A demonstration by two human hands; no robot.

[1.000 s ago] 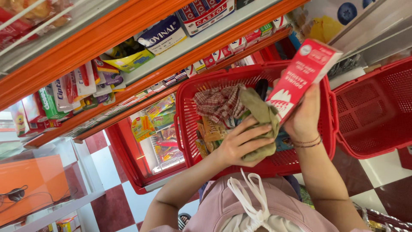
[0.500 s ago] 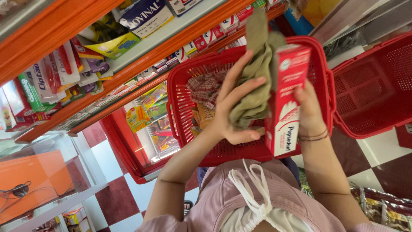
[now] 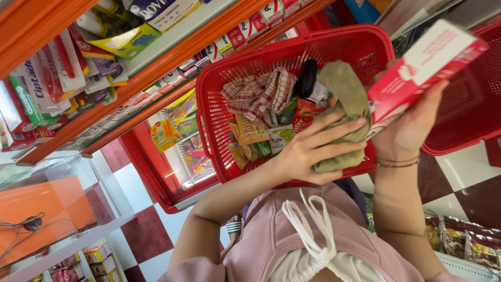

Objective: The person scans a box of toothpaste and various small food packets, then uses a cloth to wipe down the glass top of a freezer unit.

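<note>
My left hand grips a crumpled olive-green cloth over the front of a red plastic basket. To its right, my right hand, with thin bracelets on the wrist, holds a red-and-white carton tilted towards the upper right, beside the basket's right rim. Inside the basket lie a red checked cloth, a dark-capped bottle and several snack packets. My pink hooded top fills the bottom of the view.
A second red basket sits at the right. Orange shelves with boxed goods run across the upper left. A glass counter stands at lower left. Packets lie at lower right on the red-and-white tiled floor.
My left hand has brought the green cloth down from above the basket to its front. My right hand has tipped the carton from upright to slanting up and right.
</note>
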